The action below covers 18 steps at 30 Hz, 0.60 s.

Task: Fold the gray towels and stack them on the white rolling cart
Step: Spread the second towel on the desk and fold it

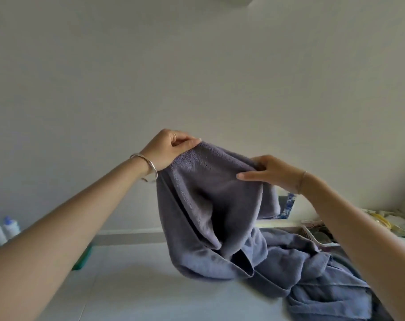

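Observation:
A gray towel (210, 205) hangs in the air in front of a pale wall, bunched and drooping down to just above the floor. My left hand (169, 149) pinches its upper edge between thumb and fingers at the top left. My right hand (268, 172) grips the same top edge farther right, thumb stretched over the near side of the cloth. Below and to the right, more gray towels (317, 274) lie crumpled in a heap. The white rolling cart is not in sight.
A white basket (312, 237) and a cluttered low surface (382, 223) with small items sit at the right. White bottles (10, 225) stand at the far left and a green object (83, 258) shows behind my left forearm. Pale tiled floor (150, 286) spreads below.

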Tool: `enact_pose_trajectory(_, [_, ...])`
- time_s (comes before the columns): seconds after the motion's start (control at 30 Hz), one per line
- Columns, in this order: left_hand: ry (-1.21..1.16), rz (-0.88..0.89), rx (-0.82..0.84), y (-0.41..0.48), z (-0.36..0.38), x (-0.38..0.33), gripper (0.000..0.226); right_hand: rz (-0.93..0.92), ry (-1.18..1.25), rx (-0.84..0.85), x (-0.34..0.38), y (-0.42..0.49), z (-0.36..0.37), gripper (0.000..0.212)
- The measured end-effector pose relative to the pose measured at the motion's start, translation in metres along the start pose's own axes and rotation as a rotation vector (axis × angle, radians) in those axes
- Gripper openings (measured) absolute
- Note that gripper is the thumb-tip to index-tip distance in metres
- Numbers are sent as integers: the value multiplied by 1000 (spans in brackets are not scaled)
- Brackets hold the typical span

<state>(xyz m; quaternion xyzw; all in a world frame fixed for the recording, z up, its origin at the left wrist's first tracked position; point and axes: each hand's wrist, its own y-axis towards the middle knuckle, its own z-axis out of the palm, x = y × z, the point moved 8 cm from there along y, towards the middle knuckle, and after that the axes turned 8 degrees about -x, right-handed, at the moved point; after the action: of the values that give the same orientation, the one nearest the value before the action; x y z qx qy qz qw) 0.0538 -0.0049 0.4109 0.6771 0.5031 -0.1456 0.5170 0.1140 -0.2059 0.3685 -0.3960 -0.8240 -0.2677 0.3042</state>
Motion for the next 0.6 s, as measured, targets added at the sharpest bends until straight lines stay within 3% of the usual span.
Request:
enact_pose_trajectory(0.1, [-19,94,-91,-1,-49,-47,13,-99,60,-98,75,-8,-31,39])
enact_pose_trajectory(0.33, [-21,256,-257,-5,-147,-132,17,-299,241,-121,212,-27,-53,26])
enact_pose_trajectory(0.5, [-77,305,-284,-10,-177,-162,18,-355,350,-101,254,-36,-55,27])
enact_pose_trajectory(0.6, [-134,251,-234,-13,-168,-153,18,-332,407,-24,247,-39,-47,40])
